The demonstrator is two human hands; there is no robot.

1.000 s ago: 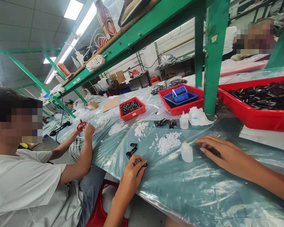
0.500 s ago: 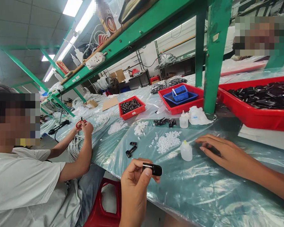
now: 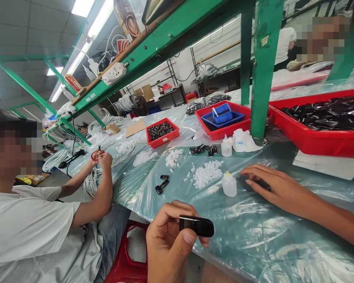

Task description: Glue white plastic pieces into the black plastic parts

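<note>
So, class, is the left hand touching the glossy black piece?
Touching: the head view shows the left hand holding the glossy black piece, its thumb pressed against the near side.

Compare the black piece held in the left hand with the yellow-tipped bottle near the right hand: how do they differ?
Colour: the black piece is dark and glossy; the yellow-tipped bottle is whitish.
Shape: the black piece is long, with one rounded end; the yellow-tipped bottle is squat.
Support: the left hand holds the black piece; the yellow-tipped bottle stands on the table.
Shared: both have smooth-looking surfaces.
</note>
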